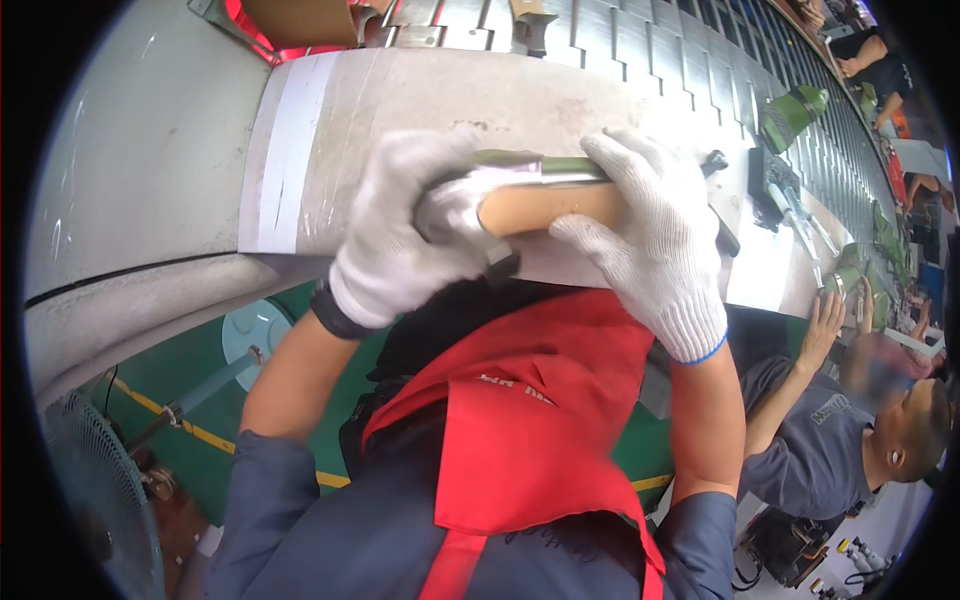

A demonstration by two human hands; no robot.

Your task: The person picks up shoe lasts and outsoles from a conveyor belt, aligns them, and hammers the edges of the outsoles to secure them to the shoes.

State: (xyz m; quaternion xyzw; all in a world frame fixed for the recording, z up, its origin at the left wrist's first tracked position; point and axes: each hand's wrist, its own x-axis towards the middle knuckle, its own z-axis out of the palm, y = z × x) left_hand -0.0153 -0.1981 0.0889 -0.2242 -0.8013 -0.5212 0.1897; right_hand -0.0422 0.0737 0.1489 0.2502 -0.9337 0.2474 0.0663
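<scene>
Tan-and-green shoe-like piece is up over the near part of the pale surface. Gloved left hand: fingers curled round its left end, motion-blurred. Gloved right hand: fingers and thumb pinching its right end. Slatted conveyor on the far side; green piece on it, far right.

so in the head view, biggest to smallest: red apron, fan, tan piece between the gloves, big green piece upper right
Red apron
Fan, cut off by the rim
Tan piece, partly behind the right hand
Green piece, farther away
</scene>
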